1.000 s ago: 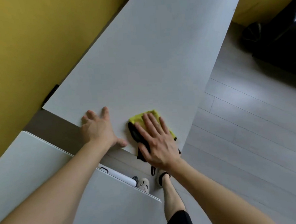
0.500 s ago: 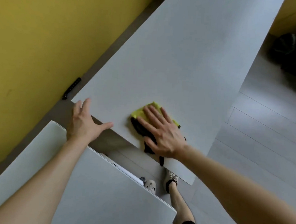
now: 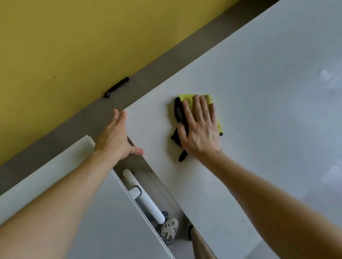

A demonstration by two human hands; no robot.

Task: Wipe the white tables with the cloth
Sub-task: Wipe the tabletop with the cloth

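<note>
A long white table [image 3: 252, 81] runs from the lower middle up to the top right. On it lies a yellow cloth with a black trim [image 3: 185, 101]. My right hand [image 3: 200, 127] presses flat on the cloth with straight, spread fingers and covers most of it. My left hand [image 3: 117, 136] rests flat over the near left corner of this table, fingers straight, thumb out on the tabletop. A second white table [image 3: 74, 193] lies lower left under my left forearm.
A yellow wall [image 3: 62, 46] runs along the left, a grey floor strip below it with a black strip-shaped object [image 3: 116, 87]. In the gap between the tables show a white table leg [image 3: 144, 198], my shoes [image 3: 168, 230] and a bare leg. Pale floor lies right.
My right hand has slid the cloth farther up the table, away from its near edge. My left hand stays at the table corner. The view has swung left and closer.
</note>
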